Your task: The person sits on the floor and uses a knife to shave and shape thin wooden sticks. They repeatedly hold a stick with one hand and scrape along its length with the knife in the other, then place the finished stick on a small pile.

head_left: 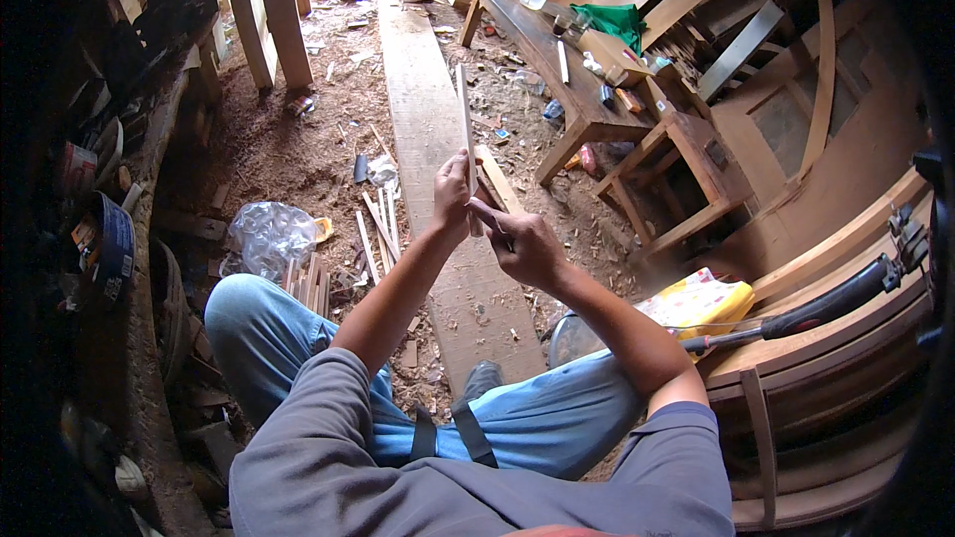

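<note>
My left hand (453, 189) is closed round a thin pale wooden strip (463, 104), held lengthwise pointing away from me over a long plank (418, 70) that runs along the floor. My right hand (524, 249) is closed on a narrow dark tool (487, 214), perhaps a blade, set against the near part of the strip; its exact shape is too small to tell. Several thin offcut sticks (388, 224) lie beside the plank at the left, with wood shavings around them.
A crumpled clear plastic bag (269, 239) lies left of the plank. At the right stand a wooden table (522, 35) with bottles and small items, a stool (676, 179), a yellow package (716, 308) and stacked curved boards (816, 358). A rough timber edge (154, 338) runs along the left.
</note>
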The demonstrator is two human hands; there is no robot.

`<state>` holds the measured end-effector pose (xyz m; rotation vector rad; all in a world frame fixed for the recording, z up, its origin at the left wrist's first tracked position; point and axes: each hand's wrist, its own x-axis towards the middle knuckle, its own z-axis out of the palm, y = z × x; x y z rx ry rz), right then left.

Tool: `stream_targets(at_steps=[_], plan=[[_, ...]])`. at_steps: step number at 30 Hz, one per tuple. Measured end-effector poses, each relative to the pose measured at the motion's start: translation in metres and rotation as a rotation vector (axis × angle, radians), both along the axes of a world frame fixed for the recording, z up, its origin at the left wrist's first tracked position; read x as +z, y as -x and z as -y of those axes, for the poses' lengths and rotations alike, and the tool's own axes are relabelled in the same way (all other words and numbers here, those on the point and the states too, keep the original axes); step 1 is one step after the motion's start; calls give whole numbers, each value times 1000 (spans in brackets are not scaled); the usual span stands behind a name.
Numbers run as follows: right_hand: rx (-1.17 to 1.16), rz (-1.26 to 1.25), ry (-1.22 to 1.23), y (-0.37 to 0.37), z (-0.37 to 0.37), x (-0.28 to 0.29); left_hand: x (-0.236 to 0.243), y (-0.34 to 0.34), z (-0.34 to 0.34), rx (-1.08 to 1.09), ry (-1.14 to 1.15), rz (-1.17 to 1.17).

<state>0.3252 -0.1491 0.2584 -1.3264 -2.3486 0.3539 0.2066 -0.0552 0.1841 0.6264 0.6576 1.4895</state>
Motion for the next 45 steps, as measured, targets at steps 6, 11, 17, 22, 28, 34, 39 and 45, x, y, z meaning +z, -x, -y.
stream_targets(at_steps=[6,11,17,22,28,34,39,45], plan=[[-47,-15,55,6,5,8,-7,0,-7,108,-29,7],[-81,-7,99,5,5,10,-6,1,-7,115,-29,-8],[-59,-38,87,2,3,6,-1,3,-4,166,-56,-75],[-43,-39,100,0,1,2,-1,4,-3,146,-61,-54],[-14,-40,91,-2,-1,0,-2,3,-5,141,-6,-39],[-5,-26,124,-5,-4,-2,-8,2,-8,149,-9,-115],[20,-84,56,-4,-4,-4,-11,1,-9,142,-40,-106],[-16,-74,117,-4,-1,-1,-11,1,-8,154,-48,-101]])
